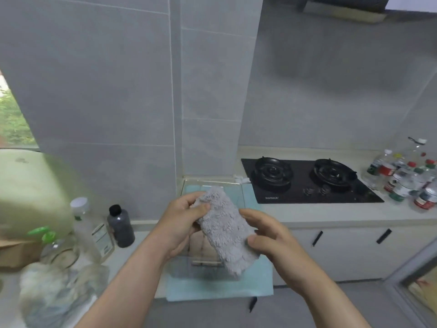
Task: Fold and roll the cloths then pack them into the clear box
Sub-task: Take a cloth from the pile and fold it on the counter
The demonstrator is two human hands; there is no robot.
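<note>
A fluffy grey cloth (pixel 224 229), rolled into a thick bundle, is held up in the air above the counter. My left hand (pixel 182 223) grips its upper end, thumb pressed on the front. My right hand (pixel 267 235) grips its lower right side, thumb on the roll. Right below the hands stands the clear box (pixel 210 183) on a light blue mat (pixel 220 286). The cloth and hands hide much of the box's inside.
A black two-burner gas hob (pixel 307 179) lies to the right, with several bottles (pixel 406 176) beyond it. At the left stand a dark bottle (pixel 120 227), a clear bottle (pixel 91 229), green-capped bottles (pixel 45 235) and a crumpled plastic bag (pixel 54 290). The tiled wall is close behind.
</note>
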